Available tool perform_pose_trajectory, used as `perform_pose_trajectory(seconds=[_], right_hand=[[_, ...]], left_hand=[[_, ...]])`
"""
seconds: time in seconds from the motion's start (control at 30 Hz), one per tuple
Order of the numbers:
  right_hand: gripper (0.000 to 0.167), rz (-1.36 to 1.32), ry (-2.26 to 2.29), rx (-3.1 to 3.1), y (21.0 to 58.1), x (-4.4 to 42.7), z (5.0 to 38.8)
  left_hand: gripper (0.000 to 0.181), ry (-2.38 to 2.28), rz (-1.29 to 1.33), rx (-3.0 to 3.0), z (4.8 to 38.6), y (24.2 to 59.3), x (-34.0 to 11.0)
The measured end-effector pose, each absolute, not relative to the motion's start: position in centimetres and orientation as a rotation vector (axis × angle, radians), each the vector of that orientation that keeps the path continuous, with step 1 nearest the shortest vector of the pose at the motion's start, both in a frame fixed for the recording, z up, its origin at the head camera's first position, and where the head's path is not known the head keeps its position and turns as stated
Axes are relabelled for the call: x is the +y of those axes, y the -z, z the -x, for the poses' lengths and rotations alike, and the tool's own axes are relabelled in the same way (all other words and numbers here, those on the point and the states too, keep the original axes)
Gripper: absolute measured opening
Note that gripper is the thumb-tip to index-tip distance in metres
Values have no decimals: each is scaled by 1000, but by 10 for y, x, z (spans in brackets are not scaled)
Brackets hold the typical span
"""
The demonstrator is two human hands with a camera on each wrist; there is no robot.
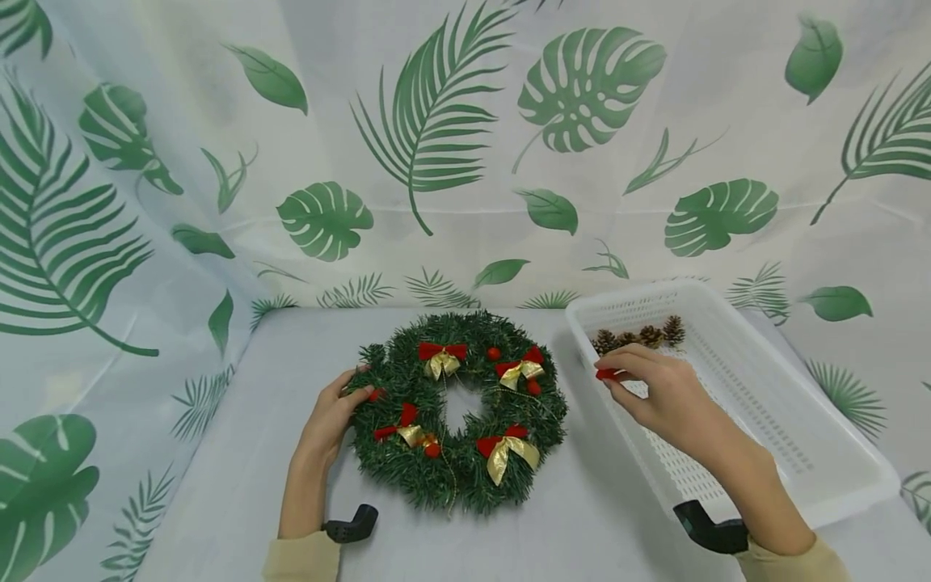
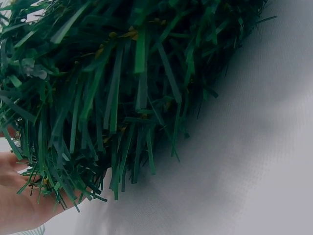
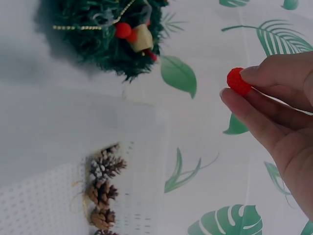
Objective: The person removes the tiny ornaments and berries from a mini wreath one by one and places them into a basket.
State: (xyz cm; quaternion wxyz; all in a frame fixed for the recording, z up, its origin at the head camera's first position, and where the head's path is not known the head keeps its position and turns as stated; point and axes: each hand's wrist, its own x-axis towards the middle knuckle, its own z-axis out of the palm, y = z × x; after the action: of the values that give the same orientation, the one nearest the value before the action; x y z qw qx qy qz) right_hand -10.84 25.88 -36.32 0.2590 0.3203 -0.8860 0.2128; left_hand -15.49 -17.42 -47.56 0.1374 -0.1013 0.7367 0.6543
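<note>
A green Christmas wreath (image 1: 407, 477) lies on the white table, decked with red-and-gold bows (image 1: 443, 358), several red balls (image 1: 494, 354) and a thin bead string. My left hand (image 1: 326, 420) grips its left edge, thumb on top; most of the fingers are hidden by the foliage (image 2: 122, 88). Over the basket's near left rim, my right hand (image 1: 672, 400) pinches a small red ball (image 3: 238, 82) between thumb and fingertips. The ball is rough-textured and held clear of the wreath in the right wrist view.
A white plastic basket (image 1: 861, 477) with perforated walls stands on the right, under the right forearm. Several pine cones (image 1: 673, 330) sit at its far left end. Behind the table hangs a white cloth (image 1: 465, 267) printed with green leaves.
</note>
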Motion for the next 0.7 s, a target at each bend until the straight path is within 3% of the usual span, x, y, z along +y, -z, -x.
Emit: perform_pose_trajectory(seconds=[0.23,0.7], right_hand=[[40,-873,-590,-2433,359,272,117],[29,-836,-566,-2584,360,291,132]], left_hand=[[56,-1885,276,2152,155,476,-174],[59,-1916,269,2131,156,475,-173]])
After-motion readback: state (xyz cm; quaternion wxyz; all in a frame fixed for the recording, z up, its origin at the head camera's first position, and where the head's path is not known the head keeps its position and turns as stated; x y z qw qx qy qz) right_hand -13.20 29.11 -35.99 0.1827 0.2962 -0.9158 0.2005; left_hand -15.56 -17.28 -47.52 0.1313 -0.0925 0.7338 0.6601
